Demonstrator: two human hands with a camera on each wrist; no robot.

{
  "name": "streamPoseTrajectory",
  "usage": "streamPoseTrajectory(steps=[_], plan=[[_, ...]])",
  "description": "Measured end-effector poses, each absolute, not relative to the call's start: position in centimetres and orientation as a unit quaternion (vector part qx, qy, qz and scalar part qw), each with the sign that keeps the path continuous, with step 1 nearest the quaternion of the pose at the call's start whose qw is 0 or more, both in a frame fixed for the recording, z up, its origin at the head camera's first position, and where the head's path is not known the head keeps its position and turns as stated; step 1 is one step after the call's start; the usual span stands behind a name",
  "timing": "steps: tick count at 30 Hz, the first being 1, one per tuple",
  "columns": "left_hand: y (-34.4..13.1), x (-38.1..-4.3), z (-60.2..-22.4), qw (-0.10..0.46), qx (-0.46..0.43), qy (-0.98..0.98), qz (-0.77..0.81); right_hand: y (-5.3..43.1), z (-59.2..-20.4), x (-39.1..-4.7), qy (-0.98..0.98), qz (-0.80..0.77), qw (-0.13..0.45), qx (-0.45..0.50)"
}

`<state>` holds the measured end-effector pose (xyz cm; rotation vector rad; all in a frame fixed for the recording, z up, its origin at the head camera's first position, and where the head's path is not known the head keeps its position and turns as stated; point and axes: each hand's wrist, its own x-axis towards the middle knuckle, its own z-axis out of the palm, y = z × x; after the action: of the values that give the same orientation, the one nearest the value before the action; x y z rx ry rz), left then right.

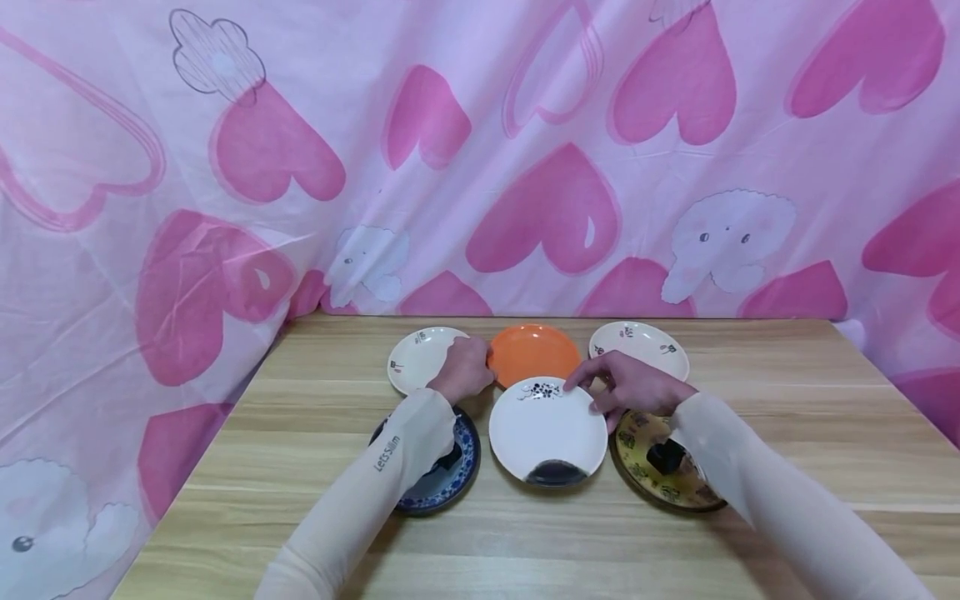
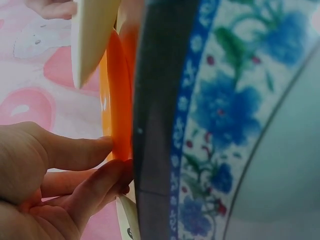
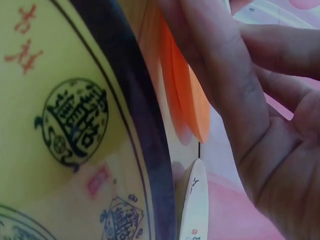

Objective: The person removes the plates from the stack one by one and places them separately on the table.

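Observation:
My left hand (image 1: 461, 372) pinches the left edge of an orange plate (image 1: 534, 354) at the back middle of the table. In the left wrist view the thumb lies on top of the orange rim (image 2: 119, 100), with fingers below it. My right hand (image 1: 637, 385) grips the upper right rim of a white plate (image 1: 547, 429) with a dark flower print and a black patch. That white plate (image 2: 92, 40) is raised in front of the orange one, as the left wrist view shows. Much of the right hand's grip is hidden in its own wrist view.
A blue-patterned plate (image 1: 467, 467) lies under the left forearm, and a yellow plate with a dark rim (image 1: 637, 467) under the right one. White plates stand at the back left (image 1: 408, 367) and back right (image 1: 648, 343). A pink heart-print cloth (image 1: 540, 208) hangs behind the table.

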<state>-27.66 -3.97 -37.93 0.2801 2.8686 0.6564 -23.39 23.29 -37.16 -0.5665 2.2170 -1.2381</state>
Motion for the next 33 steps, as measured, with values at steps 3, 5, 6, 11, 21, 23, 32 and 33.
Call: streamPoseTrajectory(steps=[3, 5, 6, 11, 21, 23, 32, 33], plan=[[-3.9, -27.7, -37.9, 0.085, 0.097, 0.967, 0.218, 23.0, -37.1, -23.1, 0.817, -0.459, 0.275, -0.215], [-3.9, -27.6, -37.9, 0.081, 0.100, 0.968, 0.216, 22.9, -37.0, -23.0, 0.814, -0.459, 0.281, -0.218], [-3.9, -27.6, -37.9, 0.081, 0.099, 0.968, 0.218, 22.8, -37.1, -22.9, 0.813, -0.458, 0.284, -0.221], [-4.0, -27.6, -37.9, 0.085, 0.094, 0.965, 0.228, 22.6, -37.3, -22.8, 0.806, -0.460, 0.297, -0.225], [-4.3, -27.6, -38.0, 0.080, 0.096, 0.966, 0.225, 22.2, -37.8, -22.6, 0.809, -0.445, 0.302, -0.236], [-4.3, -27.6, -38.0, 0.077, 0.098, 0.966, 0.225, 22.1, -37.9, -22.6, 0.813, -0.440, 0.303, -0.231], [-4.4, -27.5, -38.1, 0.073, 0.105, 0.968, 0.215, 21.4, -38.0, -22.5, 0.852, -0.384, 0.277, -0.223], [-4.4, -27.5, -38.1, 0.072, 0.107, 0.968, 0.214, 21.3, -38.0, -22.5, 0.855, -0.378, 0.273, -0.226]])
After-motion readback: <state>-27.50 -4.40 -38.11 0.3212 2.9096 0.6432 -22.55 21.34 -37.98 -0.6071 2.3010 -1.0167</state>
